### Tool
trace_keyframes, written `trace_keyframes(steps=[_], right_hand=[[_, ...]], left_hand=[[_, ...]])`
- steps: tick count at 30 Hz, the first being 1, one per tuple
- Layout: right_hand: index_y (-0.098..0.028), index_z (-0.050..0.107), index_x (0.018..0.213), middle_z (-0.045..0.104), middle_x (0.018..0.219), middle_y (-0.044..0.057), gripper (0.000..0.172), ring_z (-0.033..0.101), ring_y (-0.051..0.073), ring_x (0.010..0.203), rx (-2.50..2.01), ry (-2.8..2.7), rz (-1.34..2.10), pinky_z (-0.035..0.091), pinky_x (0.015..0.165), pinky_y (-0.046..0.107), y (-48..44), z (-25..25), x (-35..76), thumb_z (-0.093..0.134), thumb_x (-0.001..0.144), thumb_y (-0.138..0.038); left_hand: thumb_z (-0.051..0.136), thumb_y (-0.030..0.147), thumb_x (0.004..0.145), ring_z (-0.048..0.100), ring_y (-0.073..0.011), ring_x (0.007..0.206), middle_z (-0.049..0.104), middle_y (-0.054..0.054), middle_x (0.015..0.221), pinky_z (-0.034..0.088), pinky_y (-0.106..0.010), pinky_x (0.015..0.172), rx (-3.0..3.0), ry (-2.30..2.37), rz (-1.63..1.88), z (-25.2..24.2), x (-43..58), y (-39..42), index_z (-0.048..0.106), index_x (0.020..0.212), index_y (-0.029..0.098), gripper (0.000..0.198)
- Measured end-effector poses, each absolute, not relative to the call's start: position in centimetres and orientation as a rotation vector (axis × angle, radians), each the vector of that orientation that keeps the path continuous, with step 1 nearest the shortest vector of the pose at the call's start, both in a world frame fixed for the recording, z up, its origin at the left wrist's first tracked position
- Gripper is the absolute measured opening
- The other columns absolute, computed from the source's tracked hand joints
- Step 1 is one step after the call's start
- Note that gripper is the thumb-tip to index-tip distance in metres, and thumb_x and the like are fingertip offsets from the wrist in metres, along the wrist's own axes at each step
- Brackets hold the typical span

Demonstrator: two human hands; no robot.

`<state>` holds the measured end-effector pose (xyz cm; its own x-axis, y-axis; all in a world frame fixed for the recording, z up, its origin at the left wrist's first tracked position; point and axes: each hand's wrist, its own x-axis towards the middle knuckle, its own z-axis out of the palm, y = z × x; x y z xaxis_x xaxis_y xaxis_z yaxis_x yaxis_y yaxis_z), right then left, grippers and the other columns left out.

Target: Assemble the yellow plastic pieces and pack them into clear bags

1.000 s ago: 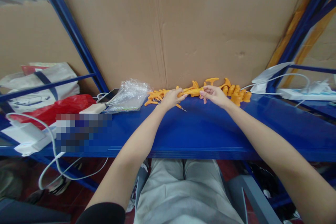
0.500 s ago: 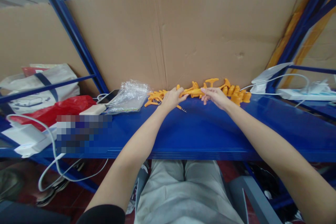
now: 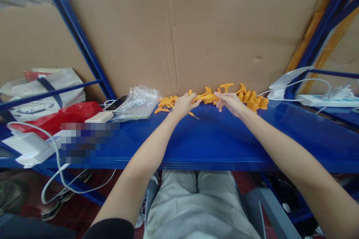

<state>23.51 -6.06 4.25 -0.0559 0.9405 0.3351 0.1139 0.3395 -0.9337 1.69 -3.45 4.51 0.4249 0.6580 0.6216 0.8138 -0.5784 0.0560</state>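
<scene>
My left hand (image 3: 183, 105) is closed around an orange corkscrew (image 3: 193, 115); its metal spiral tip pokes out below the fingers, and the palm hides much of it. To the right, my right hand (image 3: 228, 101) has its thumb and fingers bent together at the edge of a row of orange plastic pieces (image 3: 209, 97); what lies between the fingertips is hidden. Behind that hand are an orange T-shaped handle (image 3: 226, 86) and a cluster of short orange cylindrical pieces (image 3: 254, 101). Left of my left hand lies a pile of orange handles (image 3: 165, 104) with some metal spirals.
A clear plastic bag (image 3: 137, 102) and a dark phone (image 3: 117, 102) lie left on the blue shelf (image 3: 213, 142). Beyond them are a red bag (image 3: 64, 117), white chargers (image 3: 28, 143) and cables. Cardboard (image 3: 207, 37) stands behind; a white power strip (image 3: 325, 100) is at right.
My right hand has shifted very slightly, its index finger now reaching a little further left over the orange pieces. My left hand stays where it was.
</scene>
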Motion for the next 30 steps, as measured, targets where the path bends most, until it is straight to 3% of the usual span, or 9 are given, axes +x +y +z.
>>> trace_keyframes(steps=[12, 25, 30], right_hand=[[-0.018, 0.059, 0.067, 0.062, 0.051, 0.001, 0.04, 0.053, 0.009, 0.037, -1.141, -1.396, 0.96, 0.034, 0.04, 0.023, -6.3, 4.0, 22.8, 0.069, 0.084, -0.053], [-0.016, 0.061, 0.075, 0.065, 0.059, 0.001, 0.029, 0.054, 0.008, 0.04, -1.183, -1.323, 1.012, 0.042, 0.043, 0.021, -6.8, 4.3, 22.5, 0.07, 0.088, -0.04], [-0.016, 0.062, 0.075, 0.066, 0.061, 0.002, 0.028, 0.055, 0.008, 0.042, -1.188, -1.32, 1.014, 0.043, 0.045, 0.021, -6.6, 4.1, 22.7, 0.068, 0.09, -0.038]], left_hand=[[0.05, 0.045, 0.096, 0.065, -0.023, 0.086, 0.069, -0.007, 0.089, 0.044, -0.028, 0.073, -2.509, -1.29, -0.916, 4.0, 1.4, -3.1, 0.062, 0.097, 0.021, 0.027], [0.049, 0.041, 0.097, 0.068, -0.0241, 0.096, 0.071, -0.008, 0.098, 0.049, -0.032, 0.082, -2.532, -1.233, -0.858, 3.6, 1.0, -2.5, 0.063, 0.108, 0.019, 0.027], [0.05, 0.04, 0.098, 0.067, -0.0245, 0.105, 0.071, -0.009, 0.112, 0.051, -0.034, 0.089, -2.565, -1.219, -0.866, 3.5, 0.8, -2.3, 0.06, 0.122, 0.02, 0.033]])
